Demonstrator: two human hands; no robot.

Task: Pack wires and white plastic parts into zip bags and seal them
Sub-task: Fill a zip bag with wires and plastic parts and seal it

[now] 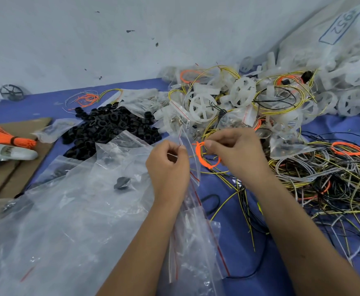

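My left hand [168, 165] pinches the open mouth of a clear zip bag [193, 227] that hangs down over the blue table. My right hand [233, 151] pinches a small coil of orange wire [202, 157] together with yellow wires, right at the bag's mouth. A tangle of yellow, black, grey and orange wires [328, 178] lies to the right. White plastic wheel parts [202, 106] are heaped at the back, mixed with wire loops and small filled bags.
A pile of black rings [110, 127] lies left of centre. Large clear plastic bags [68, 210] cover the front left. An orange wire bundle [6, 137] and a white tool [6, 154] rest on cardboard at the left. A big sack of white parts [345, 52] stands at the back right.
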